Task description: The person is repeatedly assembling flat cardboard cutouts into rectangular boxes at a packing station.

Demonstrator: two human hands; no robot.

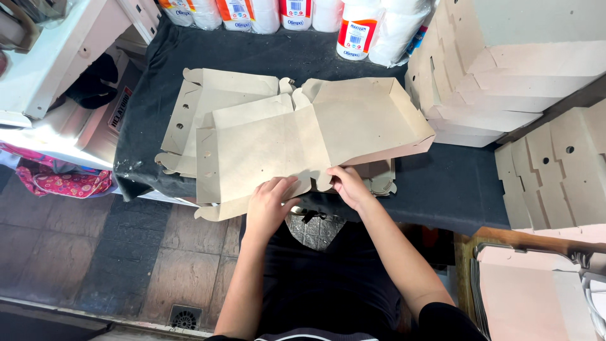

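A flat brown cardboard box blank [271, 148] lies on the dark cloth-covered table [442, 189], its right half [372, 117] partly folded up into a tray with raised walls. My left hand [268, 205] presses on the near edge flap of the blank, fingers bent on the card. My right hand [348, 186] grips the near edge at the fold between the flat half and the raised half. More flat blanks [189, 107] lie stacked underneath.
Stacks of folded cardboard boxes [505, 69] rise at the right, with more [555, 177] lower right. White bottles and paper rolls [353, 25] line the table's far edge. A white cabinet [57, 57] stands left; tiled floor [95, 252] with a drain lies below.
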